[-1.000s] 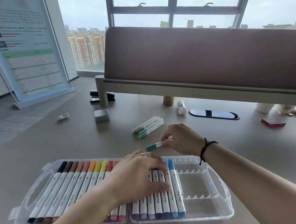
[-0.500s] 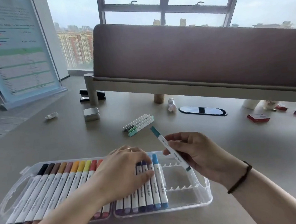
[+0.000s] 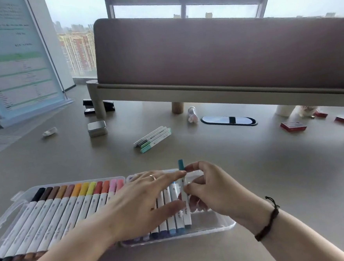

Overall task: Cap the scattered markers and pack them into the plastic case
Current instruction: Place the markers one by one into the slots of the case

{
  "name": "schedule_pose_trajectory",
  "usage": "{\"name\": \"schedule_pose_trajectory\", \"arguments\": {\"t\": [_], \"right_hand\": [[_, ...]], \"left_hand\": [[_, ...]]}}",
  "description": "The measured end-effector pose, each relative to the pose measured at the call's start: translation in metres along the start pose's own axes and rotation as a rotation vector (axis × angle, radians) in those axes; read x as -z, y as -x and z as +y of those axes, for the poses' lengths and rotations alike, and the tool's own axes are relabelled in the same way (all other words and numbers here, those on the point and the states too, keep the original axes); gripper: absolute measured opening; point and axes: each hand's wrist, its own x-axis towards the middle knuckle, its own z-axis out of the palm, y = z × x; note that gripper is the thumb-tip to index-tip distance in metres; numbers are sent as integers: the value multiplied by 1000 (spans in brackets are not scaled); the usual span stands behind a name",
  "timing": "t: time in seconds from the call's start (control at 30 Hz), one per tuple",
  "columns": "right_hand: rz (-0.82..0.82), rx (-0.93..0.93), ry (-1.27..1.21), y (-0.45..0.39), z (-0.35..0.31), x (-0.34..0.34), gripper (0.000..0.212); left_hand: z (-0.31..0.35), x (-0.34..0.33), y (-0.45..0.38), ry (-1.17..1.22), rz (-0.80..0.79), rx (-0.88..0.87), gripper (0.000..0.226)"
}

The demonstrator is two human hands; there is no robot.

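We saw a clear plastic case point(image 3: 222, 227) lying open on a grey-beige desk point(image 3: 272, 174), near the front edge. Its left half was filled with capped markers point(image 3: 71, 210) in a row, running from black through browns, oranges and yellows to reds and pinks. White barrels carried grey print; on the closest ones we read "marker", the rest too blurred.

The left hand point(image 3: 139, 202) lay flat with straight fingers over the purple and blue markers point(image 3: 169, 216) in the right half, pressing on them and gripping nothing. A ring showed on one finger.

The right hand point(image 3: 210, 191) pinched a teal marker point(image 3: 184, 192) between thumb and fingers, fingers curled round the barrel. The marker sat just beside the last blue one, its lower end at the case's near edge and its teal cap tilted up above the far edge. "marker" was legible on its barrel. A dark braided band was on that wrist.

Farther back on the desk, well apart from the case, four loose markers point(image 3: 153, 138) lay bunched together, green and dark ends visible.

Also on the desk: a small metal tin point(image 3: 97, 128), a black stapler point(image 3: 99, 108), a crumpled white scrap point(image 3: 49, 131), a small bottle point(image 3: 192, 114), an oval cable port point(image 3: 228, 120), and red boxes point(image 3: 293, 126) whose labels were unreadable. At left stood a printed sign board point(image 3: 18, 65), text too blurred.
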Motion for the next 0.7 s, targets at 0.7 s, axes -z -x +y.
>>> {"name": "schedule_pose_trajectory", "arguments": {"t": [0.7], "right_hand": [[24, 105, 269, -5, 5, 4, 11]], "left_hand": [[-2, -6, -2, -66, -86, 69, 81]]}}
